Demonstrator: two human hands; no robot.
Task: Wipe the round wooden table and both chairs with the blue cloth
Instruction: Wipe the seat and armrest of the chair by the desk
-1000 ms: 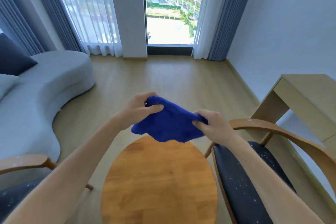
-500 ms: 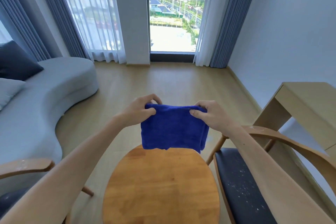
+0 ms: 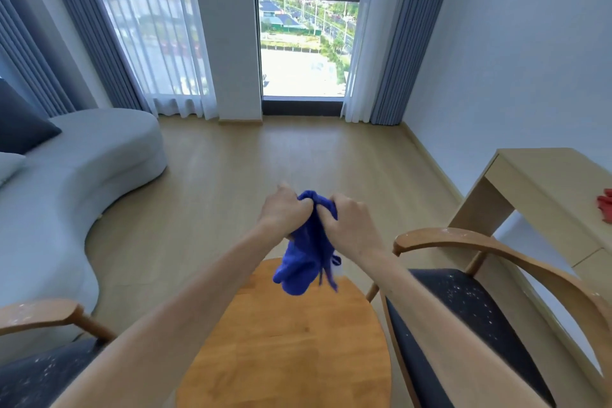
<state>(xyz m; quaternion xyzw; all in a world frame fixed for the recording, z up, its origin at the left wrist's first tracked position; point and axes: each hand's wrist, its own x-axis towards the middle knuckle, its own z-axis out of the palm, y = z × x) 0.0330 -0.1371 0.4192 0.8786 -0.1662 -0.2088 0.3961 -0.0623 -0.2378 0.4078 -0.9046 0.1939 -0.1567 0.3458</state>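
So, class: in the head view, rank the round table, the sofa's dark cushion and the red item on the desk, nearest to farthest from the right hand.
1. Round table, just below the right hand.
2. Red item, far right on the desk.
3. Dark cushion, far left on the sofa.

Grey sofa (image 3: 82, 175) left, sunlit window (image 3: 304, 43) ctr, desk (image 3: 556, 195) right.

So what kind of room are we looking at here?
Probably a living room in a high-rise apartment: a curved grey sofa, a round wooden table between two armchairs, and a tall curtained window overlooking streets far below.
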